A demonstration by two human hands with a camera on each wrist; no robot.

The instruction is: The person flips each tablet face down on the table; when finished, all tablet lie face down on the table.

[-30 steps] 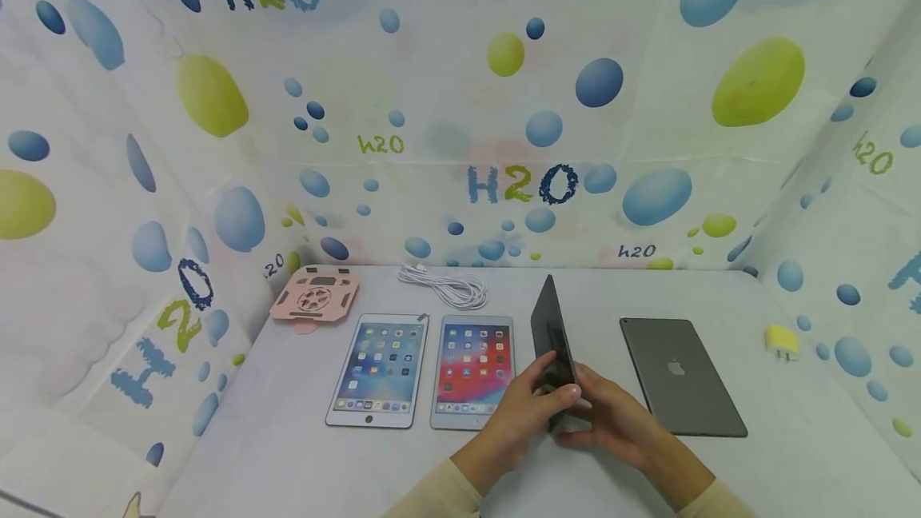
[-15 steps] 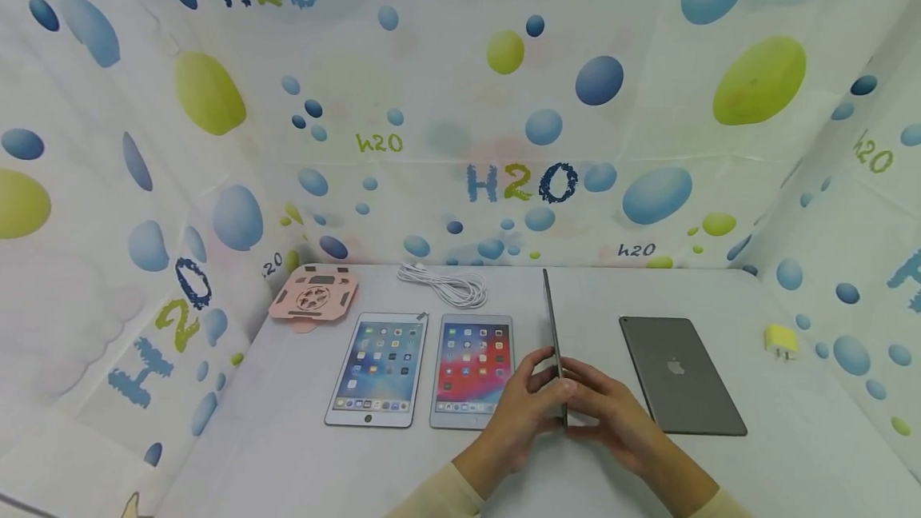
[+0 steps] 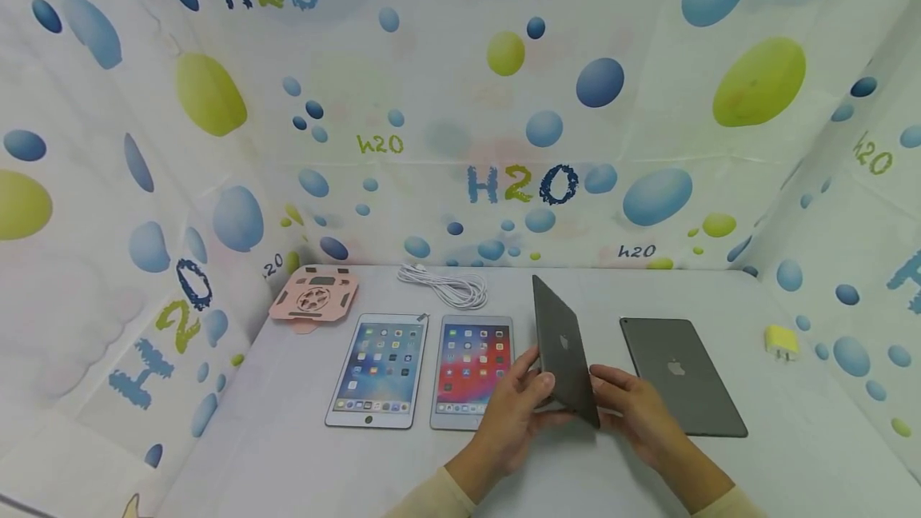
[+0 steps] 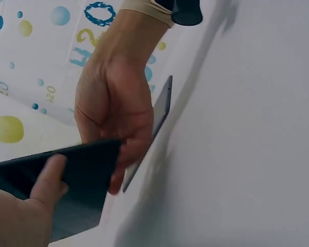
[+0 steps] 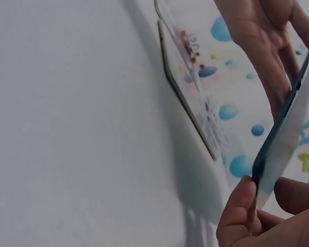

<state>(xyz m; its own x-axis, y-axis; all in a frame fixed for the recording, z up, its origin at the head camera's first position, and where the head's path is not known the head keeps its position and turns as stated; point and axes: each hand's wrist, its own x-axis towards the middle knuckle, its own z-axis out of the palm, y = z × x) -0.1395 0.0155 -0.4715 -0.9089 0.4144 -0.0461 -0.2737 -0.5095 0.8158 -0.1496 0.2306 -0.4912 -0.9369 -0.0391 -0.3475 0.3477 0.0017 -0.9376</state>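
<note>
Both hands hold a dark grey tablet (image 3: 568, 334) upright over the table, its back with the apple logo angled to the right in the head view. My left hand (image 3: 504, 422) grips its lower left edge; the thumb lies against the tablet (image 4: 82, 190) in the left wrist view. At the lower right corner is my right hand (image 3: 640, 418). In the right wrist view the right hand (image 5: 273, 221) pinches the tablet's end (image 5: 283, 139) between thumb and fingers. The left hand (image 5: 262, 46) shows at the far end there.
A white-framed tablet (image 3: 377, 370) and another with a red and blue screen (image 3: 473, 370) lie to the left. On the right lies a dark grey tablet (image 3: 683, 402), beside a yellow charger plug (image 3: 780, 340). Behind are a pink stand (image 3: 314, 296) and a white cable (image 3: 453, 290).
The held tablet has turned from showing its dark face, through edge-on, to showing its back. My right hand has shifted right to its lower corner. The other things stay put.
</note>
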